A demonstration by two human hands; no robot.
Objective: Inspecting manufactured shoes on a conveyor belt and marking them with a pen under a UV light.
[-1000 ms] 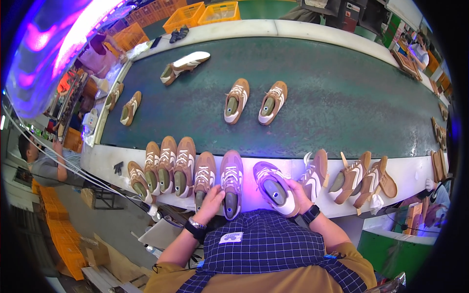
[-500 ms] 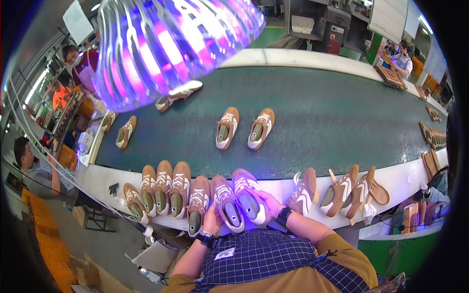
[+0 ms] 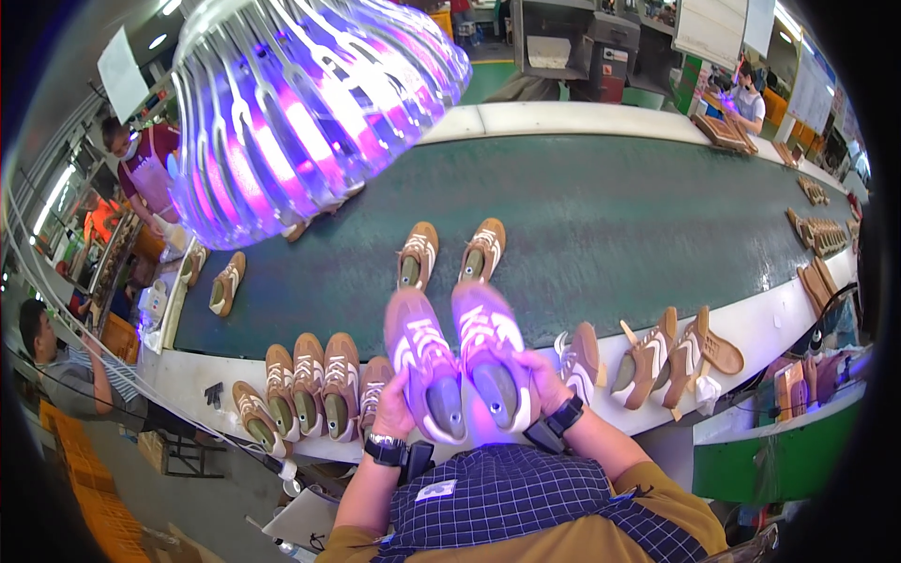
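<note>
In front of me a pair of brown and white sneakers is held side by side, toes pointing away, lit violet. My left hand (image 3: 394, 408) grips the left sneaker (image 3: 424, 371) along its outer heel side. My right hand (image 3: 546, 383) is closed on the outer side of the right sneaker (image 3: 486, 328). Both shoes have dark insoles showing and white laces. Just beyond their toes, another pair, a left sneaker (image 3: 419, 251) and a right sneaker (image 3: 484, 250), sits on the green conveyor belt (image 3: 601, 244), partly hidden by the held ones.
Overhead at upper left hangs a ribbed, glowing violet lamp (image 3: 310, 113). Several sneakers (image 3: 308, 380) line the white ledge (image 3: 202, 371) on my left. On my right stand more shoes (image 3: 648, 361) and a loose sole (image 3: 725, 355). A co-worker (image 3: 150, 174) stands at far left.
Both hands have raised the two sneakers off the ledge and moved them forward toward the belt. The head view has shifted slightly, and the lamp sits lower and further left in it.
</note>
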